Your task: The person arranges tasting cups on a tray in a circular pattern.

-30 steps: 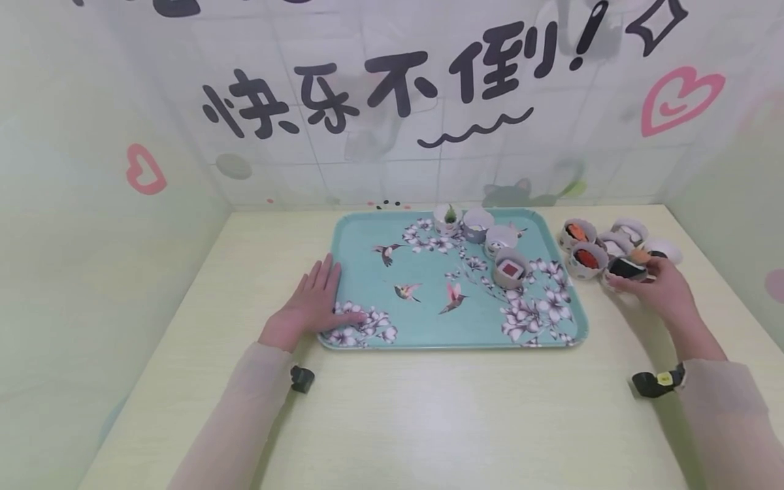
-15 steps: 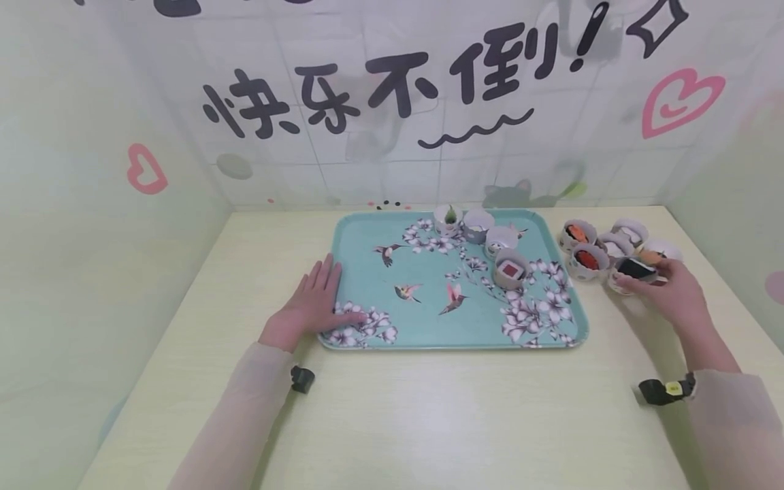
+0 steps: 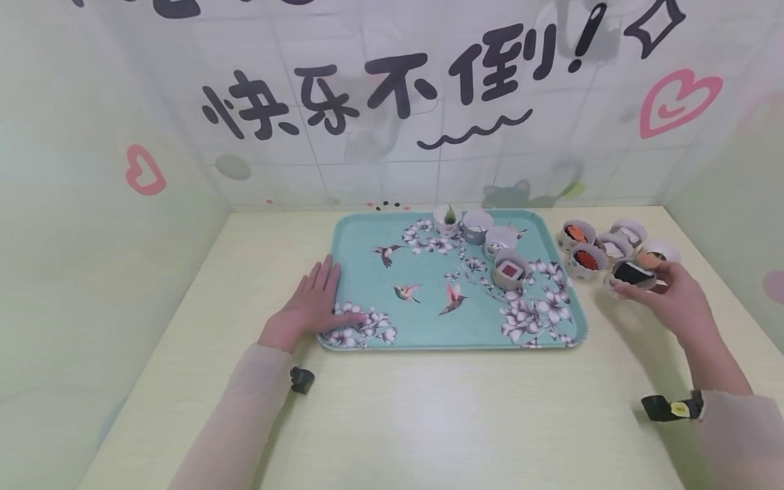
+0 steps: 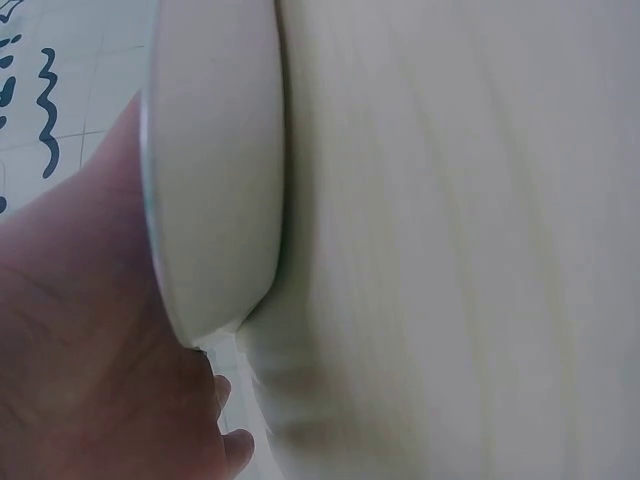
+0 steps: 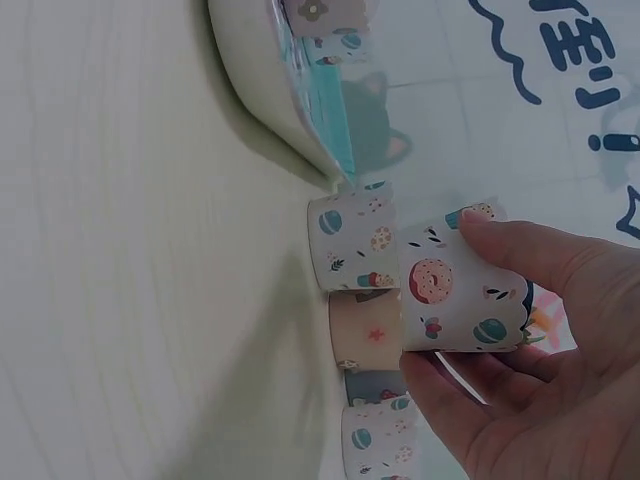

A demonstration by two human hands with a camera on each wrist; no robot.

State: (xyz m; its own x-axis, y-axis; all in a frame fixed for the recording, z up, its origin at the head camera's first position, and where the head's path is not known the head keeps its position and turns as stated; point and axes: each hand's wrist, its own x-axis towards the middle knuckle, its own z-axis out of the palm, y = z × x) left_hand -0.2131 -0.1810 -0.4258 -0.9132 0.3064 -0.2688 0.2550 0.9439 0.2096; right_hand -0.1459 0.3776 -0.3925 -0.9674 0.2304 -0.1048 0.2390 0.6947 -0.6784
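Observation:
My right hand point(image 3: 686, 306) holds a paper baking cup point(image 5: 460, 315) by its sides, between thumb and fingers. Doughnuts and small cakes are printed on the cup, and a black-and-white sushi-like piece point(image 3: 634, 273) sits inside it. In the right wrist view the cup is raised above the bases of the other cups. At the left, my left hand point(image 3: 311, 299) rests along the edge of a light blue tray point(image 3: 416, 337), fingers straight and thumb over the rim. The tray's pale outer wall point(image 4: 215, 180) fills part of the left wrist view.
Several filled paper cups, one with a red piece point(image 3: 588, 260), cluster right of the tray, close by my right hand. Along the tray's back right stand more cups, one with a square white-and-red piece point(image 3: 509, 270). A printed curtain point(image 3: 367, 156) hangs behind the table.
My right hand has drawn slightly right and toward me with the cup, which has come a little away from the cluster. The left hand and tray have stayed put.

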